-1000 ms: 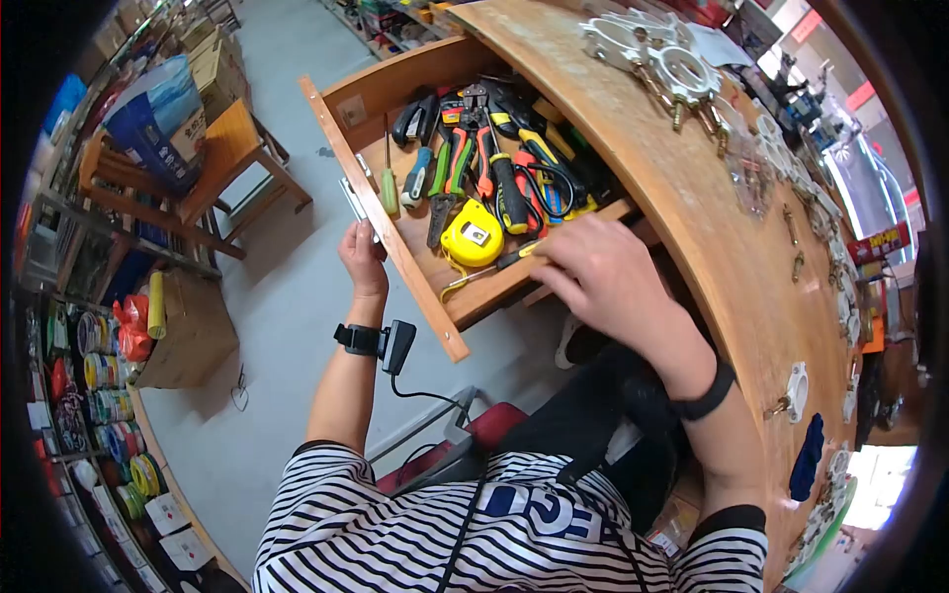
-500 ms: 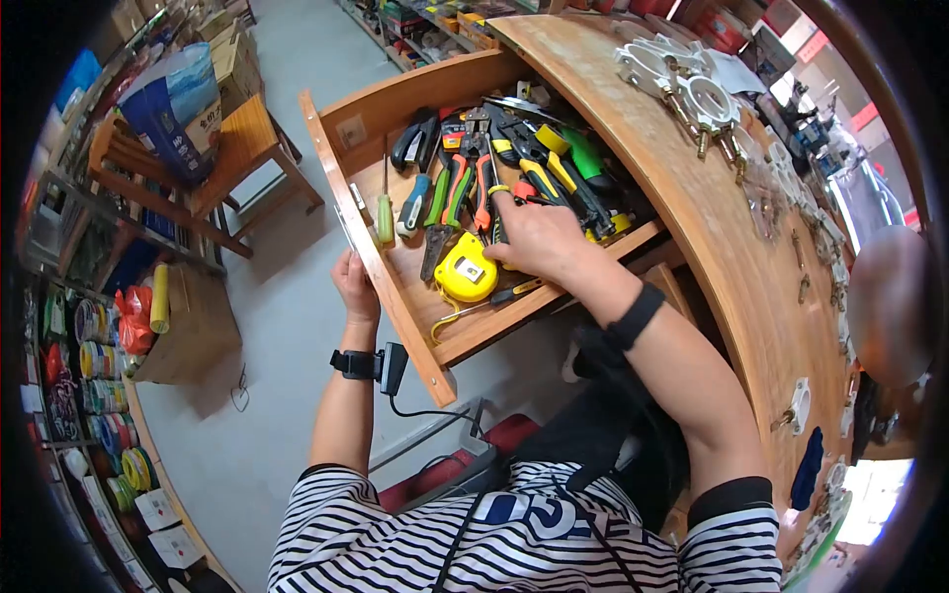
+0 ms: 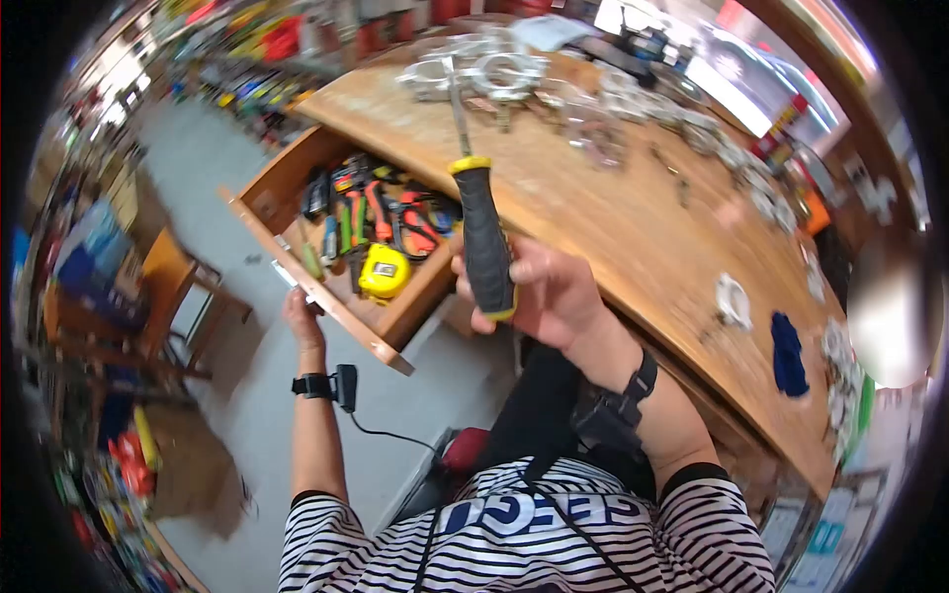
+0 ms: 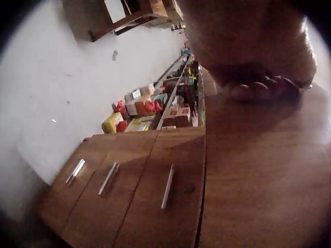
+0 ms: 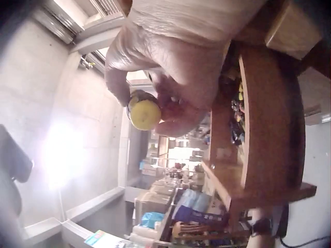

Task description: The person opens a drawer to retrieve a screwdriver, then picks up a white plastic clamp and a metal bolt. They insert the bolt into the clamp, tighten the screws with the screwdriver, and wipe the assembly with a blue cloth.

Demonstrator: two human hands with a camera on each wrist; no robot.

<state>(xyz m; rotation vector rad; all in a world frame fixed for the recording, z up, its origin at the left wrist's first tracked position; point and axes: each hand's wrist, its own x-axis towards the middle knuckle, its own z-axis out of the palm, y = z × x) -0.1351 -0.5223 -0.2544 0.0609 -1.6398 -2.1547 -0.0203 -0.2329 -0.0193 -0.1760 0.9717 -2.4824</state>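
A screwdriver [image 3: 484,237] with a black and yellow handle stands nearly upright, tip up, in my right hand [image 3: 559,296]. The thumb and fingers grip its handle, whose yellow butt shows in the right wrist view. My left hand [image 3: 304,321] is at the front of the pulled-out drawer [image 3: 351,324], its fingers curled round the metal drawer handle [image 3: 287,280]. Inside the drawer lie a yellow tape measure [image 3: 386,272], pliers with red and green grips [image 3: 378,210] and several other tools. In the left wrist view, the curled fingertips [image 4: 258,92] sit against the wooden drawer front.
The wooden workbench [image 3: 633,237] spreads to the right, bearing white ring-shaped clamps [image 3: 509,74] and a dark blue cloth [image 3: 788,356]. A wooden chair [image 3: 168,262] and a cardboard box [image 3: 193,460] stand on the floor to the left. Below the drawer are more drawer fronts [image 4: 139,181].
My right hand has come out of the drawer with the screwdriver, lifting it in front of the bench. The head view has swung right. The left hand stays at the drawer handle.
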